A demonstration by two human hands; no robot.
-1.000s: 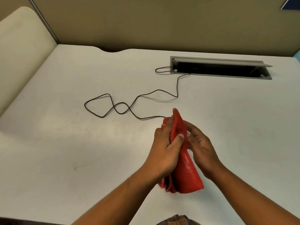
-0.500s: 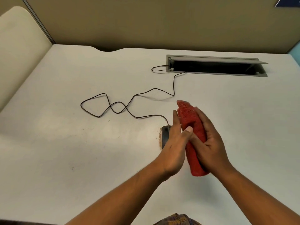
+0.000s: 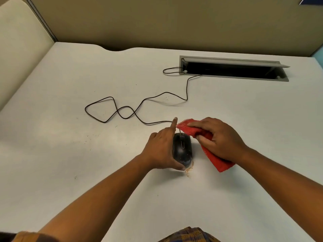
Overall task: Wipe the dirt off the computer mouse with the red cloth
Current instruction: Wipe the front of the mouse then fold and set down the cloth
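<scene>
**Mouse clasped, cloth held alongside**

Nearest us, plaid fabric point(image 3: 188, 235) shows at the bottom edge. The left grip point(image 3: 162, 151) clasps the black computer mouse point(image 3: 182, 149) from its left side, with the thumb round the near end and the index finger straight. Brownish dirt point(image 3: 188, 172) lies on the white surface point(image 3: 70, 154) just beside that thumb. The right grip point(image 3: 220, 138), just right of the mouse, is closed round the folded red cloth point(image 3: 218, 163). We cannot tell whether cloth and mouse touch. Beyond both grips, the cable point(image 3: 122, 109) loops away to an open cable slot point(image 3: 234, 69).
</scene>
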